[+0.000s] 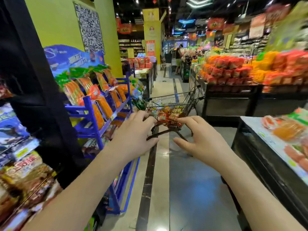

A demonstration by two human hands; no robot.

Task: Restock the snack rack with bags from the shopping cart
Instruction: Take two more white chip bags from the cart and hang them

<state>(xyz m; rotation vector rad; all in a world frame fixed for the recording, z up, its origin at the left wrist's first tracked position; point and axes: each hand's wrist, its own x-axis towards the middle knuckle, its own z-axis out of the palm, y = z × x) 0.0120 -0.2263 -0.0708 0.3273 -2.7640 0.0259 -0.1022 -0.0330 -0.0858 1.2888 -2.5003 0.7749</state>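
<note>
Our two hands at one shopping cart (189, 104) of snack bags (168, 116), grip of left hand (133, 135) unclear, right hand (201, 139) spread empty, snack rack (90, 114) edging open aisle (183, 180)

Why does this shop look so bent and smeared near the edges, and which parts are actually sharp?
Head view: the wide-angle lens bows the black pillar and the shelving at the edges; motion blur smears the orange packets on the right and streaks the ceiling lights; the left hand, right hand and shopping cart are fairly sharp; the glossy floor shows glare.
</note>
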